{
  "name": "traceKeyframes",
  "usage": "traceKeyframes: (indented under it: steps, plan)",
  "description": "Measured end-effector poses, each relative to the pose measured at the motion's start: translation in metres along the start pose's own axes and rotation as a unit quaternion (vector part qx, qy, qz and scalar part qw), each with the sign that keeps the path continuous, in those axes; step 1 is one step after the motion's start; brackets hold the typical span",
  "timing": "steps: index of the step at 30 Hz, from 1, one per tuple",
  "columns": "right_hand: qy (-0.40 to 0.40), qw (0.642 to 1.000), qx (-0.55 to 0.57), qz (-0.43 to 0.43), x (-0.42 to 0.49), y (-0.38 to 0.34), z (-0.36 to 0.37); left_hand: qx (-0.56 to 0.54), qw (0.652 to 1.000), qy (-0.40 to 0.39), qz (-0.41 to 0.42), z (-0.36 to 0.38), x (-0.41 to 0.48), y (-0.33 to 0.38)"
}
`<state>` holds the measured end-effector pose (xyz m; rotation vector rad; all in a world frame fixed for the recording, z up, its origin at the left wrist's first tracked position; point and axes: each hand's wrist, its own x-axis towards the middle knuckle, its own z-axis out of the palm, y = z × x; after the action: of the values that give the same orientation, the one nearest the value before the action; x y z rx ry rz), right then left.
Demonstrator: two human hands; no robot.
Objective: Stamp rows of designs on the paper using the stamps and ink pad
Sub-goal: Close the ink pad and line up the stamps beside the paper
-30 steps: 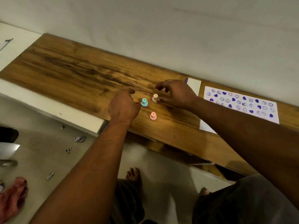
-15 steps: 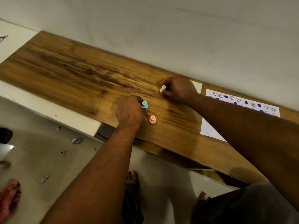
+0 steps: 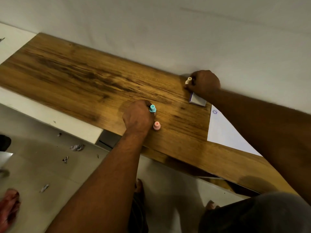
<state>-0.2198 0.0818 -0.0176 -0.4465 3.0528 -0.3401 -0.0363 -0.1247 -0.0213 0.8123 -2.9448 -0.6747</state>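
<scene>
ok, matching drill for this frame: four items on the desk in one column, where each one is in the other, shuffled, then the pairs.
Items:
1. cream stamp
2. teal stamp
3. pink stamp
4. ink pad

Places:
A. standing free on the wooden desk, just right of the left wrist
B. gripped in the right hand, near the wall
C. lying partly under the right hand, left of the paper
D. at the fingers of the left hand

Pairs: 1-B, 2-D, 3-A, 4-C
</scene>
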Motion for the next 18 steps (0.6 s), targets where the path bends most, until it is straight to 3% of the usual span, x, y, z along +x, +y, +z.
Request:
traceKeyframes:
  steps: [4, 6, 9, 11, 18]
  plan:
    - [0.076, 0.995, 0.056, 0.017, -0.017, -0.003, -0.012, -0.012, 1.0, -0.01, 0.005, 0.001, -0.001, 0.002]
    - [0.111, 0.989, 0.093, -0.034, -0.039, -0.009, -0.016, -0.025, 1.0, -0.014, 0.007, 0.002, -0.001, 0.004]
    - [0.021, 0.977, 0.129, -0.166, -0.075, -0.023, -0.013, -0.075, 0.997, -0.034, 0.004, 0.002, -0.001, 0.007]
    - [-0.037, 0.971, 0.113, -0.207, -0.088, -0.034, -0.004, -0.1, 0.993, -0.066, -0.002, 0.002, -0.001, 0.01]
    - [-0.038, 0.974, 0.102, -0.2, -0.081, -0.053, 0.022, -0.181, 0.978, -0.102, -0.009, 0.001, -0.002, 0.018]
